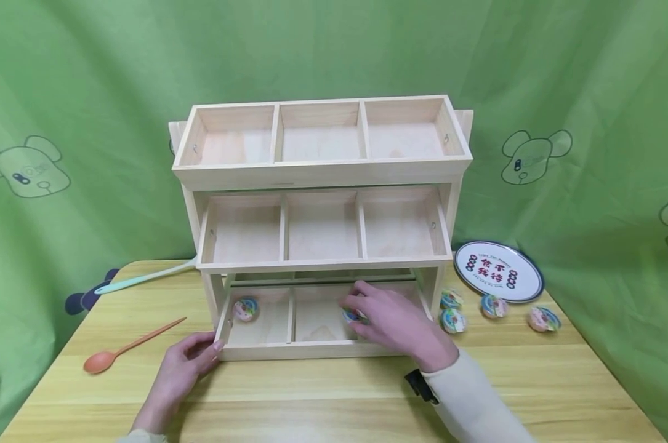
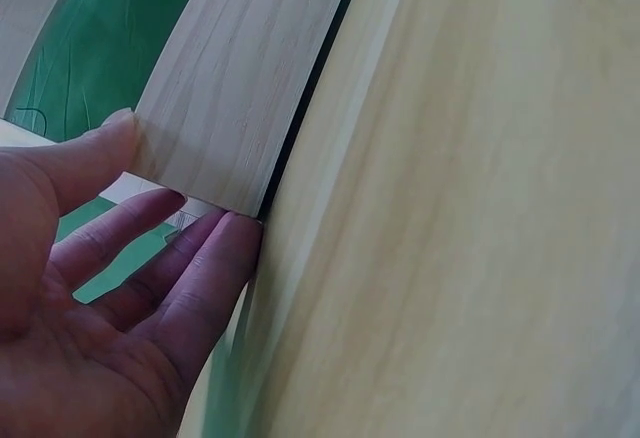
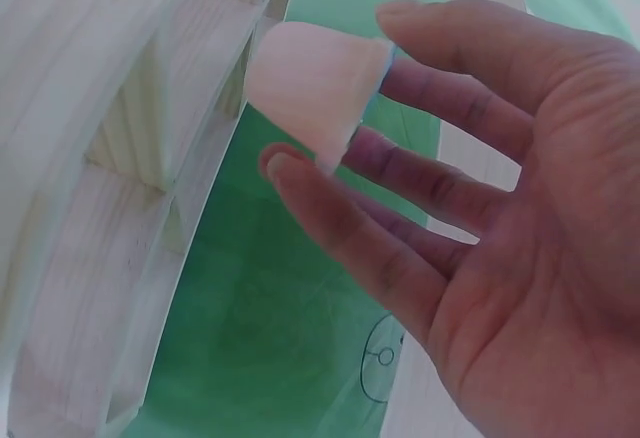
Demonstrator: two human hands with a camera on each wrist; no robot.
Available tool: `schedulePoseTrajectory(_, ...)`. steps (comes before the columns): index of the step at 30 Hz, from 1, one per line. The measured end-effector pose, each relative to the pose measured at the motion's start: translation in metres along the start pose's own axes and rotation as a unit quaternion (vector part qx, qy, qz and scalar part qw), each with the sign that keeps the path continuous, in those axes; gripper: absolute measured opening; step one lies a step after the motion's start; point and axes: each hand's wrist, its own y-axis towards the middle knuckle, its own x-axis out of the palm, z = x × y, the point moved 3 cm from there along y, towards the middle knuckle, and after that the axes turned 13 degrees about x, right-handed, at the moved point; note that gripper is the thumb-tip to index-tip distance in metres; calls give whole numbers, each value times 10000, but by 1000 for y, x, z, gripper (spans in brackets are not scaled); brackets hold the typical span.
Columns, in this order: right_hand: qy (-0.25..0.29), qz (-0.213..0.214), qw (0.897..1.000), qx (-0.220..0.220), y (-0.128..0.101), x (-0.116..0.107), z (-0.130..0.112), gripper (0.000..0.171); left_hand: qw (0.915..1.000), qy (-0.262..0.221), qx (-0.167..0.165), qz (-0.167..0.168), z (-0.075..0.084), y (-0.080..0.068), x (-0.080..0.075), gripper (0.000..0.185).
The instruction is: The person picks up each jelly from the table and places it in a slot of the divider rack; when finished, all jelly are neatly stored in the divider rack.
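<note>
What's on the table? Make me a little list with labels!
shelf: wooden three-tier rack, bottom drawer pulled out
right hand: holds a small jelly cup over the drawer's middle box
left hand: touches the drawer's front left corner
in drawer: one cup, left box
beside rack: four cups, round plate
left side: orange spoon, mint spoon

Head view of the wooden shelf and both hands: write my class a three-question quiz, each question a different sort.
1. True or false: the top tray holds a jelly cup.
2. Which hand holds a jelly cup? A) left hand B) right hand
3. Fill in: loose jelly cups lie on the table near the round ____.

Key: 1 false. 2 B. 3 plate.
</note>
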Motion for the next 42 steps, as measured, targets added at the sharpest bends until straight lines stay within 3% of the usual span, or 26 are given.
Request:
schedulePoseTrajectory(20, 383, -451, 9979, -257, 22, 19, -26, 36, 10000, 40, -8, 15, 1, 0, 0, 53)
schedulePoseTrajectory(35, 242, -354, 9977, -521, 39, 22, -53, 32, 10000, -52, 14, 78, 1, 0, 1, 50)
schedulePoseTrajectory(42, 219, -518, 9970, -538, 52, 27, -68, 35, 10000, -42, 32, 78, 2, 0, 1, 51)
